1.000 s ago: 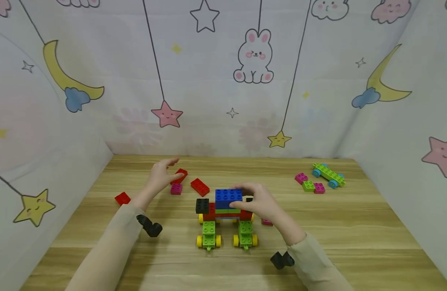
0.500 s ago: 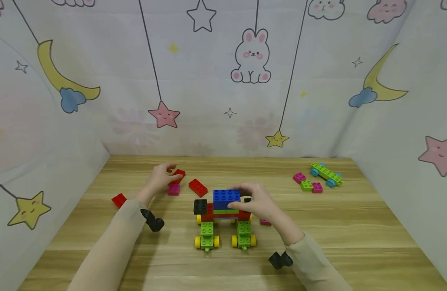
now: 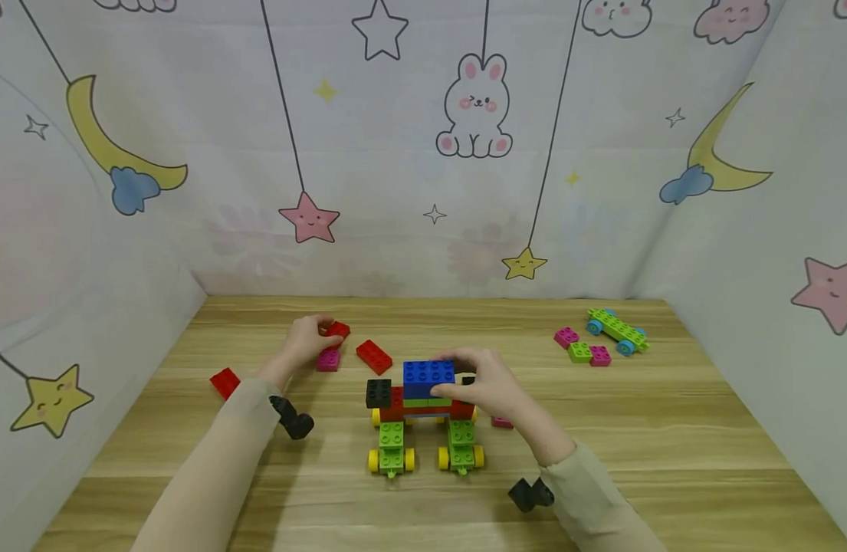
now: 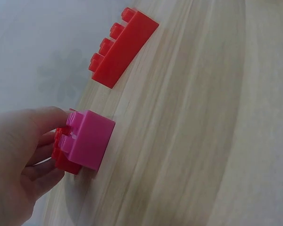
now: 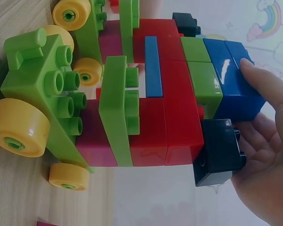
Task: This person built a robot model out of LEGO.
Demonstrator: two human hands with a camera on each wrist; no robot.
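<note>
At the back left, my left hand has its thumb and fingers around a red brick. A pink brick in front partly hides that red brick in the left wrist view. My right hand grips the blue brick part at the top of a wheeled brick build, thumb on the near side and fingers behind. Below the blue are green bricks, red bricks, black bricks at both ends, and green wheeled bases with yellow wheels.
A loose red brick lies between my left hand and the build; another red brick lies farther left. At the back right are a green car base with blue wheels, pink bricks and a green brick. Patterned cloth surrounds the table.
My left hand has lowered onto the red brick and its fingers have closed around it. My right hand keeps its hold on the blue part; the build stays put.
</note>
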